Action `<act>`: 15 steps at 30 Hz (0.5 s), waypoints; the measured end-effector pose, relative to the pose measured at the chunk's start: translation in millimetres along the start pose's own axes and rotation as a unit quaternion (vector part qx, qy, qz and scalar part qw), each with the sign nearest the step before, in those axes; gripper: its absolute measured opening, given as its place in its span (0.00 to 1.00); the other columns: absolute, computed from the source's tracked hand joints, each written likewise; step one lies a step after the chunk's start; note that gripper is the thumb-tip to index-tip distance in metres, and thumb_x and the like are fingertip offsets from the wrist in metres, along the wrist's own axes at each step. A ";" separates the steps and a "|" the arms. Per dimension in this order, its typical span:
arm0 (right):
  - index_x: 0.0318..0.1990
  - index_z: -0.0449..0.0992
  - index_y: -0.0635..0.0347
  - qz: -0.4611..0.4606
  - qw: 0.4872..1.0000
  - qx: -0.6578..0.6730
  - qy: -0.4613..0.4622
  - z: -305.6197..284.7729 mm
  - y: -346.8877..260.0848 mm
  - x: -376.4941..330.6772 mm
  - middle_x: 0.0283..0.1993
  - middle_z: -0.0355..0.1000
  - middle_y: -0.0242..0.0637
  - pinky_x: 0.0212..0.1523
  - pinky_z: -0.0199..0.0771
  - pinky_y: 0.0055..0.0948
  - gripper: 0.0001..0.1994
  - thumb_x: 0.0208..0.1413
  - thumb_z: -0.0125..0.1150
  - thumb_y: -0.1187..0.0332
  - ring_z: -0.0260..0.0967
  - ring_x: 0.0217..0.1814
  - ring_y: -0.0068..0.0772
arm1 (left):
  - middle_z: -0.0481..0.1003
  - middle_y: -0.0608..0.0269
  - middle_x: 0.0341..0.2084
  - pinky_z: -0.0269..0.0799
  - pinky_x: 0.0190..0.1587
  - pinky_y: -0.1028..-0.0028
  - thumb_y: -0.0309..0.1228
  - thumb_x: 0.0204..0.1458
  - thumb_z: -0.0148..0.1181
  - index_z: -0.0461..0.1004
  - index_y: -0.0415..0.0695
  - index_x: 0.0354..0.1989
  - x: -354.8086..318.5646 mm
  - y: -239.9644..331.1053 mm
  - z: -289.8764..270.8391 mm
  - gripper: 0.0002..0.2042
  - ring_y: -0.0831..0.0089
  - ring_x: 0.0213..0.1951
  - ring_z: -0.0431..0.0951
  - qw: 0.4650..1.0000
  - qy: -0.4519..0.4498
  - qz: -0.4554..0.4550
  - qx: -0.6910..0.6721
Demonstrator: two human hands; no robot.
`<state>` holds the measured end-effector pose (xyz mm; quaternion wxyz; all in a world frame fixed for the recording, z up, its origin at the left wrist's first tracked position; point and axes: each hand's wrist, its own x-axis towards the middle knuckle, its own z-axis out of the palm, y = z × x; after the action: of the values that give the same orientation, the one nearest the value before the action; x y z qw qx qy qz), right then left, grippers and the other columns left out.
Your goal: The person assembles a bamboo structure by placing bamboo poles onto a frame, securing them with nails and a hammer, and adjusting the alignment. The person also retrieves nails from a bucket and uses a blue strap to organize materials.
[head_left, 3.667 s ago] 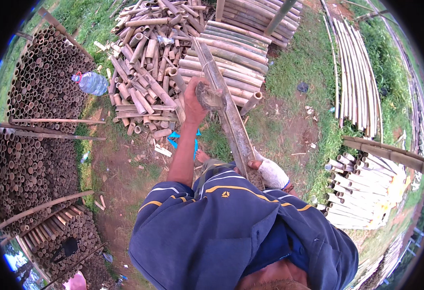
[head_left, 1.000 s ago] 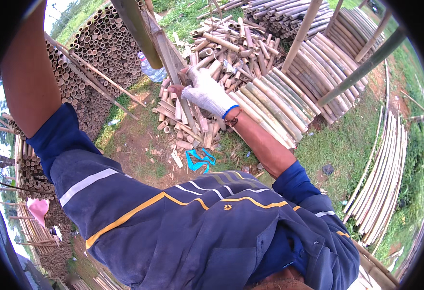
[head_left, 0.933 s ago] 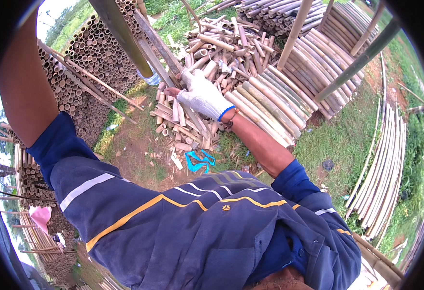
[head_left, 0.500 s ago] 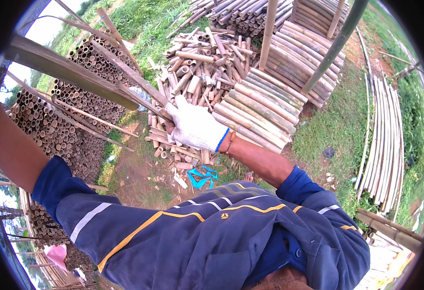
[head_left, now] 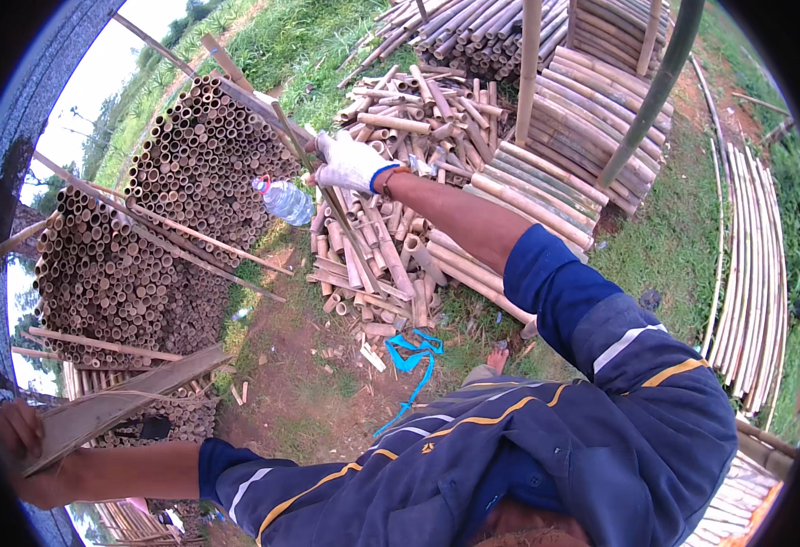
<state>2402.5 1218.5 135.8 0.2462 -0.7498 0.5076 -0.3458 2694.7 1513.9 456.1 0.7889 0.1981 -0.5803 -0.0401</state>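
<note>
1. Hands are working well apart in the head view, the only view, with the bamboo heap (head_left: pixel 393 228) serving as landmark.
2. Left hand (head_left: pixel 28 447) is gripping the wide slat (head_left: pixel 135 394) near one end, well to the left of the heap and nearer the body. Its fingers are curling over one edge; the dark lens rim is partly hiding the grip. The slat is slanting, its free end pointing toward the heap's side, probably because the hold is so near the other end.
3. Right hand (head_left: pixel 350 162), in a white glove, is reaching over the heap's left edge and pinching the narrow strip (head_left: pixel 336 208), probably to steady its length. A second strip (head_left: pixel 259 105) is meeting the same glove from the heap's upper left; whether the fingers are closing on it too, I cannot tell.
4. Water bottle (head_left: pixel 288 202) is lying just left of the heap, seemingly within easy reach.
5. Blue ribbon (head_left: pixel 406 362) is lying on the ground between heap and body.
6. Stacked tubes (head_left: pixel 199 173) are showing their round ends left of the heap, while pole rows (head_left: pixel 546 196) are lying to its right, with an upright pole (head_left: pixel 528 82) standing among them, perhaps for bracing.
</note>
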 end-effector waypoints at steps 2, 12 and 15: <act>0.68 0.68 0.53 0.058 0.997 -0.043 0.022 -32.6 20.7 47.2 0.65 0.66 0.66 0.62 0.74 0.50 0.33 0.56 0.64 0.51 0.72 0.62 0.67 | 0.51 0.77 0.19 0.42 0.19 0.77 0.38 0.59 0.65 0.68 0.39 0.55 -78.6 -34.3 -20.9 0.21 0.84 0.19 0.50 0.983 -0.137 -0.100 0.071; 0.73 0.63 0.45 0.267 0.948 0.154 0.081 -124.0 252.1 -297.3 0.39 0.70 0.37 0.30 0.76 0.30 0.29 0.65 0.44 0.78 0.70 0.28 0.25 | 0.62 0.78 0.18 0.50 0.20 0.77 0.35 0.62 0.65 0.76 0.42 0.51 -477.0 -109.6 -43.4 0.14 0.86 0.17 0.57 0.716 -0.075 -0.667 0.192; 0.74 0.61 0.46 0.393 0.873 0.267 0.112 -146.1 313.9 -488.2 0.31 0.71 0.33 0.28 0.75 0.28 0.29 0.65 0.41 0.75 0.71 0.24 0.25 | 0.57 0.78 0.17 0.50 0.19 0.77 0.35 0.63 0.63 0.74 0.42 0.51 -496.7 -111.5 44.3 0.13 0.86 0.16 0.54 0.693 -0.064 -0.717 0.051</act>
<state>1984.8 1556.5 -128.0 0.4937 -0.3509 0.6729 -0.4247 2511.5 1545.4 -19.8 0.4705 0.5908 -0.3124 -0.5762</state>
